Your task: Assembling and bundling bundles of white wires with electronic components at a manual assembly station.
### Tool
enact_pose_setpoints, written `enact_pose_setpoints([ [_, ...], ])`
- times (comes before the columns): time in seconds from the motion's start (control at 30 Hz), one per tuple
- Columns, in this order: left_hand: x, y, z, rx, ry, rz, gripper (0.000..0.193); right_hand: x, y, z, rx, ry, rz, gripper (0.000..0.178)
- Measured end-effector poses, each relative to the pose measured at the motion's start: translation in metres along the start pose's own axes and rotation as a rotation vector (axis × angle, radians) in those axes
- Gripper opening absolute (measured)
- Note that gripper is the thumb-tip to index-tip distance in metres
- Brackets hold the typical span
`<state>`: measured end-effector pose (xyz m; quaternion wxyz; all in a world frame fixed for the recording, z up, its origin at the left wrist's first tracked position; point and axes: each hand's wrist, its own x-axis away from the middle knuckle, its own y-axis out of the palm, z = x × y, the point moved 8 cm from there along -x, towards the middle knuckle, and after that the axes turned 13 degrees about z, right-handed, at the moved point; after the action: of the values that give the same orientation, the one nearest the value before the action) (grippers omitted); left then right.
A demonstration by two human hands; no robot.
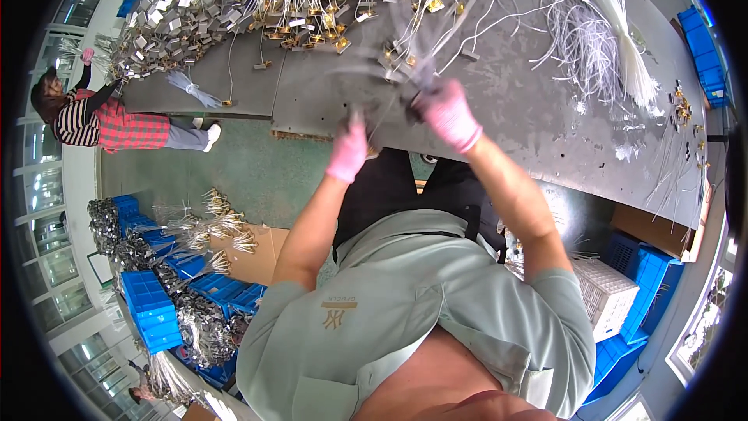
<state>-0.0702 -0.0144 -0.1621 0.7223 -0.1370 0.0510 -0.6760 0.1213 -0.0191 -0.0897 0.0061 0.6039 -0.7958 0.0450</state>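
Both my hands wear pink gloves with dark fingertips and are over the near edge of a grey table. My left hand (pixel 349 150) is at that edge, thumb raised, its fingers smeared by motion; a small brownish piece (pixel 372 153) shows beside it. To its right, my right hand (pixel 449 114) is curled around a blurred bunch of wires (pixel 421 70), which streaks up toward the far pile. Just beyond my hands lies a heap of white wires with brass-coloured fittings and small pale blocks (pixel 327 19). What sits between the two hands is too blurred to make out.
Left, grey blocks on wires (pixel 171 27) are heaped near a tied white bundle (pixel 193 90); a person (pixel 101 117) stands there. Right lie loose wires (pixel 584 39) and a thick white bundle (pixel 623 47). Blue crates (pixel 149 310) stand lower left, a white crate (pixel 604 296) lower right.
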Motion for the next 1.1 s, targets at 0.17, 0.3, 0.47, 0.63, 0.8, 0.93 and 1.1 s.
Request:
enact_pose_setpoints([
  [0.17, -0.019, 0.085, 0.09, 0.052, 0.354, -0.154, 0.043, -0.03, -0.04, 0.041, 0.158, 0.122, 0.122, 0.022],
  [0.3, -0.06, 0.125, 0.103, -0.54, 0.654, 0.056, 0.033, -0.068, -0.141, 0.029, -0.032, 0.12, 0.437, 0.023],
  [0.47, -0.094, 0.154, 0.077, -0.778, 0.896, -0.132, 0.02, -0.06, -0.134, 0.051, -0.708, 0.114, 0.337, 0.032],
  [0.63, -0.079, 0.11, 0.082, -0.348, 0.657, -0.253, 0.017, -0.027, -0.061, 0.063, -0.453, 0.287, 0.187, 0.029],
  [0.8, 0.017, 0.017, 0.053, -0.454, 1.087, -0.149, 0.018, -0.059, -0.015, 0.115, -0.53, 0.416, 0.235, 0.024],
  [0.93, 0.062, -0.047, 0.0, 0.109, 0.046, -0.332, 0.02, -0.071, -0.01, 0.096, -0.588, 0.405, 0.297, 0.02],
  [1.1, 0.105, -0.128, -0.091, -0.048, -0.319, -0.141, 0.021, -0.097, -0.05, 0.085, -0.631, 0.22, 0.469, 0.026],
])
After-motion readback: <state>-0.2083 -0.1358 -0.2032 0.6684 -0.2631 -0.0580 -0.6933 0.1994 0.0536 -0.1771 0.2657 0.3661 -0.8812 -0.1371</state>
